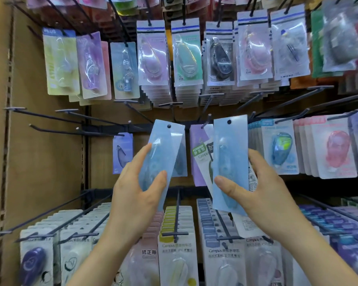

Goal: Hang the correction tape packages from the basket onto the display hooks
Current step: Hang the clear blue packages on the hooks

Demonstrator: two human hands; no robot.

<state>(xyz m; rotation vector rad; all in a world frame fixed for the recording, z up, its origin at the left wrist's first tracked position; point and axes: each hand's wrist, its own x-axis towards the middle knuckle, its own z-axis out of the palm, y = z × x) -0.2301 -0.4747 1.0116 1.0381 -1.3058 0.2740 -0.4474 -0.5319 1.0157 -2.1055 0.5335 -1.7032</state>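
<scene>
My left hand [136, 195] grips a light blue correction tape package [163, 149], tilted to the right, its punched hole at the top. My right hand [262, 193] holds a second light blue package [229, 153] upright, with more packages fanned behind it, one white and green. Both blue packages are raised in front of the middle row of black display hooks [207, 120]. Several hooks at the left [70, 114] are bare. The basket is out of view.
Packed rows of hanging correction tape packages fill the top row [186, 54], the right side [281, 149] and the bottom row [176, 244]. A lone blue package [122, 153] hangs left of my hands. A cardboard wall [39, 162] closes the left side.
</scene>
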